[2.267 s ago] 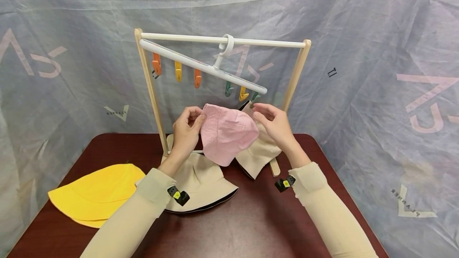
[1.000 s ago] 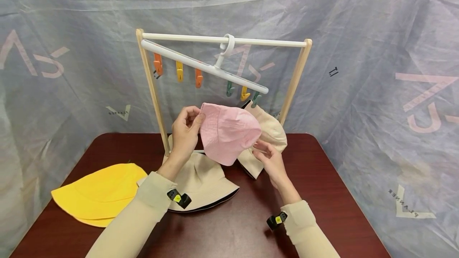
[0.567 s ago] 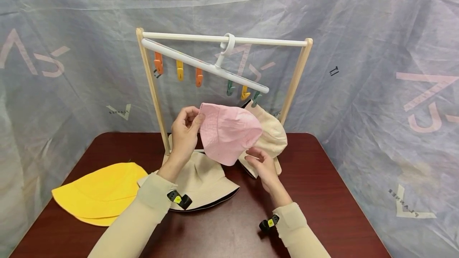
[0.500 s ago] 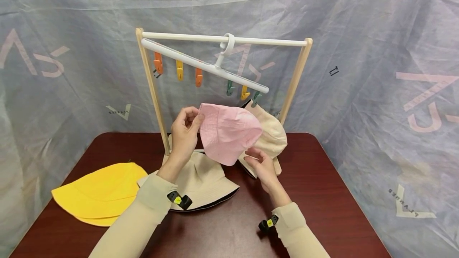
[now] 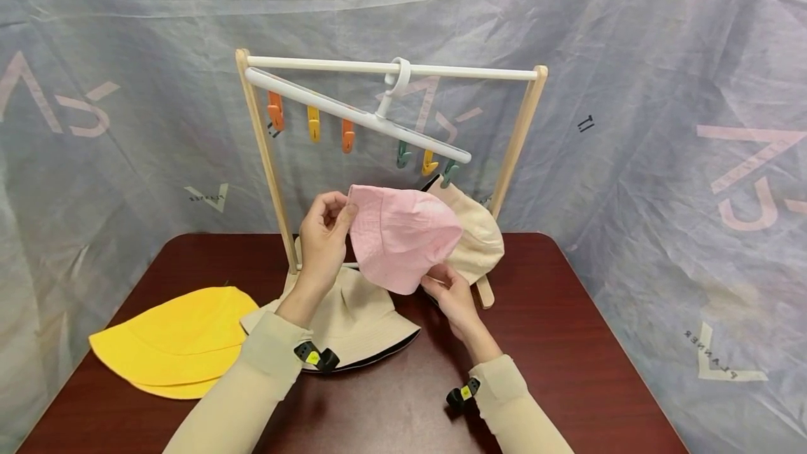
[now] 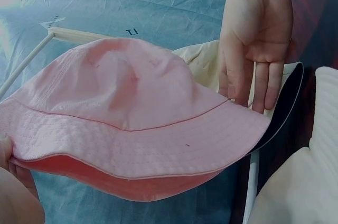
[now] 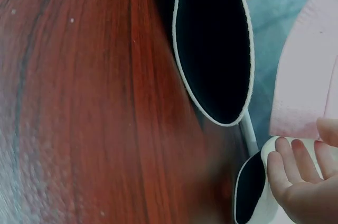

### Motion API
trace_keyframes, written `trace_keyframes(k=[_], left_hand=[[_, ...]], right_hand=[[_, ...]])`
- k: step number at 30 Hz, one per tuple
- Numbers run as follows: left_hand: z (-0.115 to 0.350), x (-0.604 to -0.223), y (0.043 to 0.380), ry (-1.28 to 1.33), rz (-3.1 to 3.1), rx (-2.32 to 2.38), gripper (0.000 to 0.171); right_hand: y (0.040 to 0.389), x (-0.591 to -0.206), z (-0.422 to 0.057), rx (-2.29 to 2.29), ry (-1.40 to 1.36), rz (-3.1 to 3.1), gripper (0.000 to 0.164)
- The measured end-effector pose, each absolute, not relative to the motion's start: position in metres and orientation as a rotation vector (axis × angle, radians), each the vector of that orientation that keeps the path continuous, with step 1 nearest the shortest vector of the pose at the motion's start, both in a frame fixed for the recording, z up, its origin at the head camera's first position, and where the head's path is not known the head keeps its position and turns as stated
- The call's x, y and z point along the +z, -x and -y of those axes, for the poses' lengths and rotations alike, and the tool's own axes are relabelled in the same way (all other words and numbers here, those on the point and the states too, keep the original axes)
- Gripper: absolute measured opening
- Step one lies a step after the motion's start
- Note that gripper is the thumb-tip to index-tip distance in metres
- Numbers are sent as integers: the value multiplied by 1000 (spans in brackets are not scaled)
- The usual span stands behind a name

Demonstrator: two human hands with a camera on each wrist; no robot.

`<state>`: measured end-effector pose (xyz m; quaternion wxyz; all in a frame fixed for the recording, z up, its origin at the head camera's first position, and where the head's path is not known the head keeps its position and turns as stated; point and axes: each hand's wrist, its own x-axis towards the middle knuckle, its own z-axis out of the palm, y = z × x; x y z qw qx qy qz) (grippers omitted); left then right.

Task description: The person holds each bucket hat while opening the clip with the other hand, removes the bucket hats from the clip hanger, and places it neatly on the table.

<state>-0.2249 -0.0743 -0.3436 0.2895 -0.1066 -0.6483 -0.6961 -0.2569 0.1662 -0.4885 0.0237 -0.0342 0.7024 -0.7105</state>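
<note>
A pink bucket hat (image 5: 403,233) is held up sideways below the hanger, its crown toward the right. My left hand (image 5: 324,233) pinches the brim at its upper left, thumb in front; in the left wrist view those fingers show at the left edge. My right hand (image 5: 452,296) is at the hat's lower right edge, thumb and fingertips right at the fabric. Its fingers look long and loosely extended in the left wrist view. Behind, a cream bucket hat (image 5: 482,237) with a dark lining hangs from a green clip (image 5: 450,172), partly hidden by the pink one.
A wooden rack (image 5: 520,135) carries a tilted white hanger (image 5: 315,100) with orange, yellow and green clips. Another cream hat (image 5: 362,321) lies on the dark red table (image 5: 555,370) below the left hand. A yellow hat (image 5: 170,342) lies at the left. Grey cloth stands behind.
My right hand has come down from near the green clip to the pink hat's lower right edge. The left hand keeps its pinch, and the pink hat has barely moved.
</note>
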Motion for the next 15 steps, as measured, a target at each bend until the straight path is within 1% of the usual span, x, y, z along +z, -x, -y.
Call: trace_keyframes(k=[11, 15], left_hand=[[77, -347, 225, 280, 1695, -1896, 19], [78, -353, 232, 285, 1674, -1901, 18]], right_hand=[[255, -491, -163, -2167, 98, -2213, 34], [254, -492, -163, -2159, 113, -2220, 31]])
